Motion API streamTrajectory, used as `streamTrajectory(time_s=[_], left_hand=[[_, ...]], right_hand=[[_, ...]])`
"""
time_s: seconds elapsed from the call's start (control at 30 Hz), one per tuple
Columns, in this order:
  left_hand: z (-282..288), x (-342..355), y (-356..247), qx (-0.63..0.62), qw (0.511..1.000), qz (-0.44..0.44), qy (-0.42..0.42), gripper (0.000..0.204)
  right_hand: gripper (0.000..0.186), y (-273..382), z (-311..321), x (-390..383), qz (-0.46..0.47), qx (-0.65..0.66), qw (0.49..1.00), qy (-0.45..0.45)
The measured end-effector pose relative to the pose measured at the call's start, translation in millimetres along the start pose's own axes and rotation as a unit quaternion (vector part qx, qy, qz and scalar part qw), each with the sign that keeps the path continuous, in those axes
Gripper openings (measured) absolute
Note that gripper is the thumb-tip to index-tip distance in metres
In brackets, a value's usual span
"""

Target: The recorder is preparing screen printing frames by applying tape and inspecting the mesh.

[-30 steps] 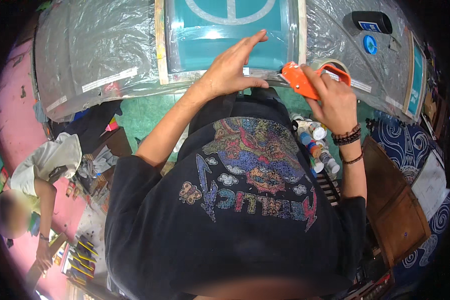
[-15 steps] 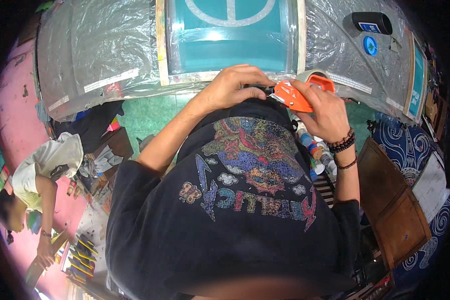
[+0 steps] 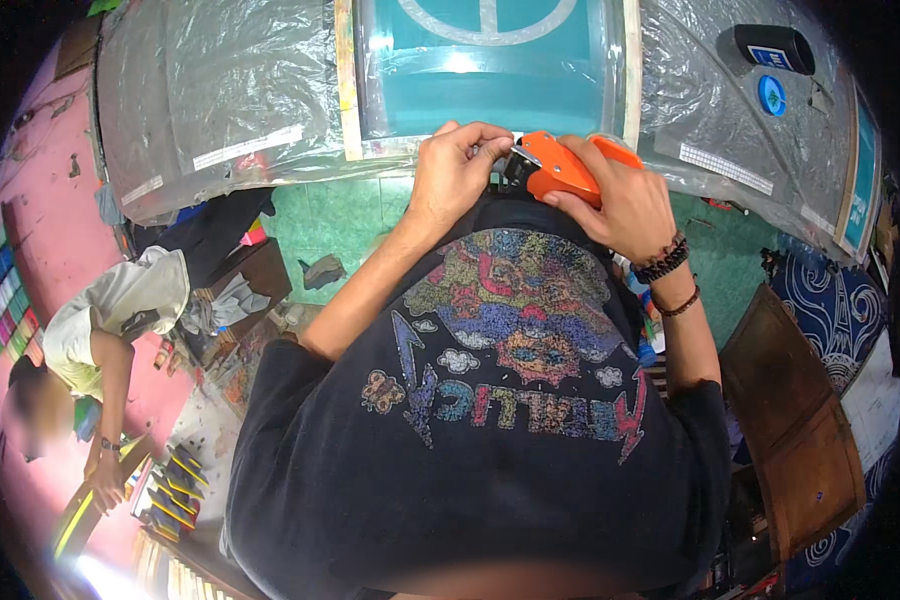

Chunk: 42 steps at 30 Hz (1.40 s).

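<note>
My right hand (image 3: 620,205) grips an orange tape gun (image 3: 562,170), its fingers wrapped over the top and the thumb below. The gun's dark front end points left, toward my other hand. My left hand (image 3: 457,170) is closed in a pinch, thumb against forefinger, right at that front end; what lies between the fingertips is too small to make out. Both hands are just in front of my black T-shirt (image 3: 470,480). Beyond them, a teal printing screen (image 3: 480,100) in a pale wooden frame lies on the plastic-covered table (image 3: 220,90).
A black cylinder (image 3: 773,48) and a round blue lid-like dish (image 3: 772,95) sit on the table's right part. Another framed screen (image 3: 859,180) stands at its right end. Brown boards (image 3: 785,420) lean at my right. At lower left, another person (image 3: 120,310) bends over a wooden frame.
The tape gun has turned in my right hand, its front end now higher. My left hand has moved slightly and its fingers have drawn into a pinch. The view has shifted a little.
</note>
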State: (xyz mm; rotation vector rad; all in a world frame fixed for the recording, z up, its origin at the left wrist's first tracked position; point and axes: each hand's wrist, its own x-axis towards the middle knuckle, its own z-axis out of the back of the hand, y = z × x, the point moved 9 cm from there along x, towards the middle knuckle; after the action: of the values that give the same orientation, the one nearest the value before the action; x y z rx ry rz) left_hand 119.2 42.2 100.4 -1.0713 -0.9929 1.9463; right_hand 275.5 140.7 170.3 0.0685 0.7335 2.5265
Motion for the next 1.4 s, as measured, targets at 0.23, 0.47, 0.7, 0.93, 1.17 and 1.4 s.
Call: streamTrajectory(time_s=[0.23, 0.47, 0.7, 0.93, 1.17, 1.4], left_hand=[[82.7, 25.8, 42.9, 0.071, 0.982, -0.075, -0.158, 0.019], [186.1, 57.4, 158.9, 0.103, 0.975, 0.031, -0.195, 0.028], [170.5, 77.0, 170.8, 0.071, 0.98, 0.069, -0.17, 0.028], [179.6, 91.1, 177.2, 0.076, 0.988, 0.068, -0.12, 0.029], [168.0, 88.8, 176.6, 0.067, 0.991, 0.097, -0.066, 0.027], [165.2, 88.8, 180.5, 0.019, 0.99, 0.129, -0.051, 0.028]], right_hand=[[0.062, -35.4, 2.7, 1.9, -0.059, -0.059, 0.996, 0.034], [0.062, -152.8, 46.0, -11.8, -0.155, -0.099, 0.974, 0.135], [0.064, -188.6, 49.3, 2.6, -0.185, -0.118, 0.962, 0.161], [0.063, -231.6, 52.8, 9.5, -0.178, -0.177, 0.952, 0.173], [0.073, -240.3, 31.3, 33.5, -0.201, -0.224, 0.921, 0.248], [0.071, -241.6, 23.8, 39.9, -0.215, -0.234, 0.915, 0.247]])
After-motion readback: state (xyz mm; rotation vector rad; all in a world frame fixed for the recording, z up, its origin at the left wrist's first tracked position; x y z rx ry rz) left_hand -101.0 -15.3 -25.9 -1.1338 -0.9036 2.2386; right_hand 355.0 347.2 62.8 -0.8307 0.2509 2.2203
